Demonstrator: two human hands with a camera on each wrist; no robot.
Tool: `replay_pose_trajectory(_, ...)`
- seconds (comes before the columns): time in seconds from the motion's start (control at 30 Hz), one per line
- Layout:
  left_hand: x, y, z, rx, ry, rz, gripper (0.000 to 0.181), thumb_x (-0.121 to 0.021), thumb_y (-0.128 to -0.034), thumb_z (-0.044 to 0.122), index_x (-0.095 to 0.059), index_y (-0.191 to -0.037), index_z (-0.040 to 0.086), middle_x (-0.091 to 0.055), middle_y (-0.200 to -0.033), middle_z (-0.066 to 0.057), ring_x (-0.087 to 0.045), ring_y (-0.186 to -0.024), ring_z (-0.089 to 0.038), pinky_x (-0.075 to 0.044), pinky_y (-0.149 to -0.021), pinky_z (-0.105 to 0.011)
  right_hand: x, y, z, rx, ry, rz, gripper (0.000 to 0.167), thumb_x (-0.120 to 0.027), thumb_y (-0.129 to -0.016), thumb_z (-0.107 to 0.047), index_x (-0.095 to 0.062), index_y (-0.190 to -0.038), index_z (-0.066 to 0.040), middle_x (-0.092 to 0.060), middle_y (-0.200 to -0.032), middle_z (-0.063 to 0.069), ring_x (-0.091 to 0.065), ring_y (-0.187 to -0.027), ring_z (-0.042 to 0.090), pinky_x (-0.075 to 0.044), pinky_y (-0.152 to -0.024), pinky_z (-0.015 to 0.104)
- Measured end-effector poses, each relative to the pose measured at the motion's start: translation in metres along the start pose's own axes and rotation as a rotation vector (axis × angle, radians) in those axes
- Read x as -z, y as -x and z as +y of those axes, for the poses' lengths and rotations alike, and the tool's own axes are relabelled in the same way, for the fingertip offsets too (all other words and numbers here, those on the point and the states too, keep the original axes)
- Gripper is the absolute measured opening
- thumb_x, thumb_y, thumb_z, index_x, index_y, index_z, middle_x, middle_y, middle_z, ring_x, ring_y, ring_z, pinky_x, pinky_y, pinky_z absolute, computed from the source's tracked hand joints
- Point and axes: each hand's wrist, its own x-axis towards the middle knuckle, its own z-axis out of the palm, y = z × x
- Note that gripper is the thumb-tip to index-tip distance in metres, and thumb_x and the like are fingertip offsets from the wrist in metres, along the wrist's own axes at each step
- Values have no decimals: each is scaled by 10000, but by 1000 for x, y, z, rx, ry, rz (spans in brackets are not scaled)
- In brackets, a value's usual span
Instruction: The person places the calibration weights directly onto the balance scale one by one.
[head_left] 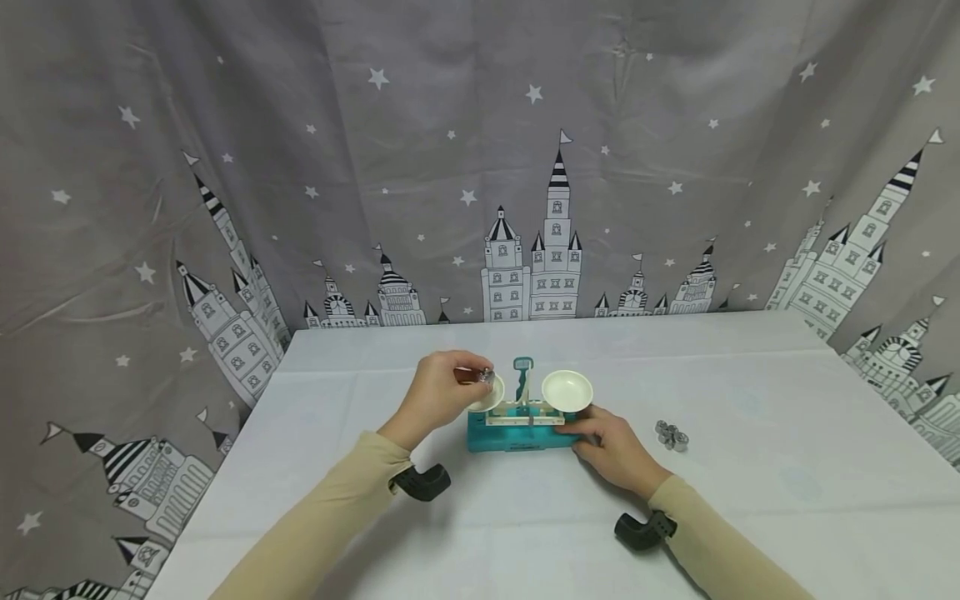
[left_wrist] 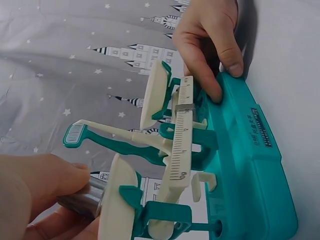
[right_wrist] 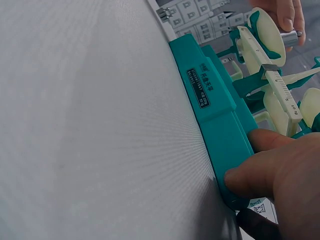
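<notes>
A teal balance scale [head_left: 506,439] with two cream pans stands on the white table. My left hand [head_left: 435,392] pinches a silver metal weight [head_left: 487,376] over the left pan [head_left: 477,407]. From the left wrist view, the weight [left_wrist: 86,196] is right against the pan's upper face, between thumb and fingers. At the scale's other end, my right hand [head_left: 617,450] grips the base, its thumb [right_wrist: 245,175] on the front side in the right wrist view. Nothing lies in the right pan [head_left: 567,390]. A sliding rider [left_wrist: 185,107] sits on the graduated beam.
Several small silver weights [head_left: 672,435] are clustered on the table [head_left: 757,483] to the right of my right hand. A grey curtain [head_left: 420,150] printed with castles and stars hangs behind the table and along its sides.
</notes>
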Motion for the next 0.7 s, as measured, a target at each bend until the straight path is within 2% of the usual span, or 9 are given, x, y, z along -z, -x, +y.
replay_pose_trajectory(0.4, -6, 0, 1, -57, -37, -27, 213, -768, -830, 8, -774, -1043, 22, -772, -1039, -125, -755, -922, -237, -636, -805, -324, 0, 0, 1, -1, -3, 5, 311, -661, -868, 57, -783, -1116, -87, -601, -1420, 212, -497, -1392, 461, -409, -1146, 598)
replay_pose_trajectory(0.7, -8, 1, -1, -57, -54, -41, 207, -768, -836, 19, -775, -1043, 35, -770, -1025, -110, -748, -930, -229, -634, -809, -328, -1, 0, 1, 7, -3, 4, 314, -656, -871, 53, -782, -1121, -89, -583, -1443, 220, -494, -1395, 462, -414, -1142, 599)
